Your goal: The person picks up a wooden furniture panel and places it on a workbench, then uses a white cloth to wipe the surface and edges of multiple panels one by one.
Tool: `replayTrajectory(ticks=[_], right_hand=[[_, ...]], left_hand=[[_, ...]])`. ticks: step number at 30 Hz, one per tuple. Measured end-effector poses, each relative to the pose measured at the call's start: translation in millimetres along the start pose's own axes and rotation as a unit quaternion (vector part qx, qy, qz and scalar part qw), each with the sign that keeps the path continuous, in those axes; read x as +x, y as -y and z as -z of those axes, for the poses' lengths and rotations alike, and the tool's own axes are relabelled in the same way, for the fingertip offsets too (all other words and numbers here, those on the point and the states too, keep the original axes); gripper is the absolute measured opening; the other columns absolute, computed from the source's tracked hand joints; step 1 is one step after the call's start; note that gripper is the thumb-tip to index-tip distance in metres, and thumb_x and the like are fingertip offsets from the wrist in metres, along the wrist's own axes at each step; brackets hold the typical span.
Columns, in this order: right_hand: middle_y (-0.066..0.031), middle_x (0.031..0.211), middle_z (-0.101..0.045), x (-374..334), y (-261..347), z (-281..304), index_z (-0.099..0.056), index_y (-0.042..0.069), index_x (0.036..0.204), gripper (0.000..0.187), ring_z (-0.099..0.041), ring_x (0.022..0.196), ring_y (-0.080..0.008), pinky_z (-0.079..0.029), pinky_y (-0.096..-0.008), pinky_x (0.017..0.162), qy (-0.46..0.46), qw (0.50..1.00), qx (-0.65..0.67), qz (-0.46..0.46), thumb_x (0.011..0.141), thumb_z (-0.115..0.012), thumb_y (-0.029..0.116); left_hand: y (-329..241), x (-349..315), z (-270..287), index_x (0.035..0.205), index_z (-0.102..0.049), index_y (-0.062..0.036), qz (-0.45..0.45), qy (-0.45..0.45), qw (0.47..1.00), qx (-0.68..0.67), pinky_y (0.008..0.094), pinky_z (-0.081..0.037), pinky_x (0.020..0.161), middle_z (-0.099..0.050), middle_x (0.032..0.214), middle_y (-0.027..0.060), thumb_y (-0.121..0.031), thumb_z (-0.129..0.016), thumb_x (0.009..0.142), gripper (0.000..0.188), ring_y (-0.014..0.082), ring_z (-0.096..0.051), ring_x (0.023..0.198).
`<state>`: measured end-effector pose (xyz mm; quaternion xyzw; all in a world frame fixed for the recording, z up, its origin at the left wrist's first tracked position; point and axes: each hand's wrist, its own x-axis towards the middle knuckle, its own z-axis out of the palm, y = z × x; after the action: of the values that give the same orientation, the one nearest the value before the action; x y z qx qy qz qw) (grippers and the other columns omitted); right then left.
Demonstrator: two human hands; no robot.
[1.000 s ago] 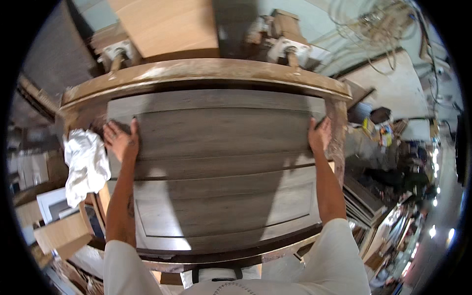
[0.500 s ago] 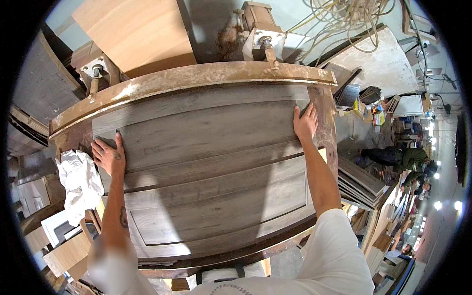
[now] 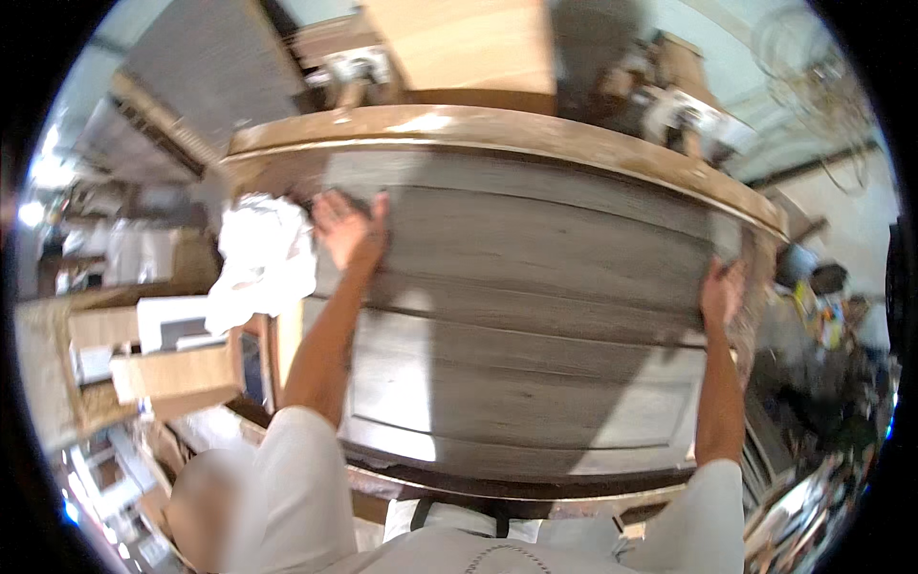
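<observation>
Two grey wood-grain framed panels [image 3: 545, 249] lie flat, side by side, on a brown work table. At the far panel's left end my left hand [image 3: 350, 231] has its fingers spread, with nothing in it. It is close to the panel's edge; whether it touches is unclear. My right hand [image 3: 722, 290] rests by the right end of the same panel, fingers apart though somewhat blurred, holding nothing. Along the panels' far side runs a thick wooden beam [image 3: 497, 122], joined to two cylinder rods.
A crumpled white cloth [image 3: 263, 253] hangs just left of my left hand. Behind the beam stand a metal cylinder [image 3: 690, 120] and a pale wooden board [image 3: 469, 48]. Wooden pieces [image 3: 177, 375] are stacked at left. Shadowed clutter [image 3: 822, 383] fills the right side.
The view has swung leftward, so table and panels appear farther right. Both hands stay near the far panel's ends; the left hand's fingers look more raised, and the right hand sits slightly nearer me.
</observation>
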<state>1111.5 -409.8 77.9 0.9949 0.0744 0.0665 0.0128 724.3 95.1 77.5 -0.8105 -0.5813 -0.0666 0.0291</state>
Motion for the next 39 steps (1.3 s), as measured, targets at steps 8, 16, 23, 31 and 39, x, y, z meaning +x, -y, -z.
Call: replayTrajectory(ticks=[8, 16, 23, 31, 39], right_hand=[[-0.0144, 0.146, -0.026, 3.9, 8.3, -11.4, -0.02, 0.01, 0.145, 0.078, -0.029, 0.132, -0.0342, -0.026, -0.0473, 0.105, 0.009, 0.999, 0.018, -0.028, 0.089, -0.025, 0.065], [-0.016, 0.145, -0.028, 3.3, 8.2, -7.7, -0.022, 0.009, 0.144, 0.079, -0.03, 0.131, -0.0351, -0.026, -0.0479, 0.105, 0.001, 1.0, 0.022, -0.019, 0.089, -0.025, 0.065], [-0.0174, 0.144, -0.03, 2.9, 6.1, -8.2, -0.024, 0.008, 0.143, 0.077, -0.031, 0.131, -0.0346, -0.027, -0.0469, 0.105, 0.004, 0.999, 0.026, -0.023, 0.09, -0.027, 0.063], [-0.022, 0.138, -0.037, 19.3, -1.2, 11.3, -0.029, 0.001, 0.138, 0.083, -0.036, 0.128, -0.0359, -0.029, -0.0448, 0.105, 0.081, 0.992, 0.093, -0.007, 0.085, -0.043, 0.063], [-0.0369, 0.122, -0.045, 47.2, -12.2, 19.4, -0.028, -0.012, 0.131, 0.102, -0.046, 0.116, -0.0457, -0.039, -0.0458, 0.097, 0.179, 0.978, 0.109, -0.008, 0.073, -0.058, 0.066]], left_hand=[[9.7, -4.5, 4.6, 0.138, -0.02, 0.011, -0.017, -0.004, 1.0, -0.022, 0.0533, -0.009, 0.108, -0.016, 0.145, 0.0301, -0.066, -0.035, 0.085, 0.094, 0.0396, -0.014, 0.136], [6.3, -4.3, 5.2, 0.138, -0.021, 0.0095, -0.003, 0.001, 1.0, -0.019, 0.0513, -0.008, 0.109, -0.016, 0.145, 0.0279, -0.068, -0.036, 0.083, 0.096, 0.0381, -0.013, 0.137], [7.5, -0.2, 6.6, 0.14, -0.018, 0.0087, -0.007, 0.01, 1.0, -0.009, 0.0521, -0.007, 0.11, -0.013, 0.147, 0.0273, -0.068, -0.033, 0.084, 0.096, 0.0381, -0.012, 0.137], [6.8, -3.9, -6.3, 0.142, -0.017, 0.002, 0.015, 0.015, 1.0, 0.002, 0.0549, -0.011, 0.108, -0.014, 0.149, 0.0201, -0.073, -0.031, 0.082, 0.098, 0.0355, -0.014, 0.138], [9.2, 2.9, -15.0, 0.139, -0.024, 0.0044, -0.037, -0.039, 0.999, -0.009, 0.0554, -0.016, 0.106, -0.02, 0.145, 0.0256, -0.074, -0.033, 0.081, 0.097, 0.038, -0.018, 0.135]])
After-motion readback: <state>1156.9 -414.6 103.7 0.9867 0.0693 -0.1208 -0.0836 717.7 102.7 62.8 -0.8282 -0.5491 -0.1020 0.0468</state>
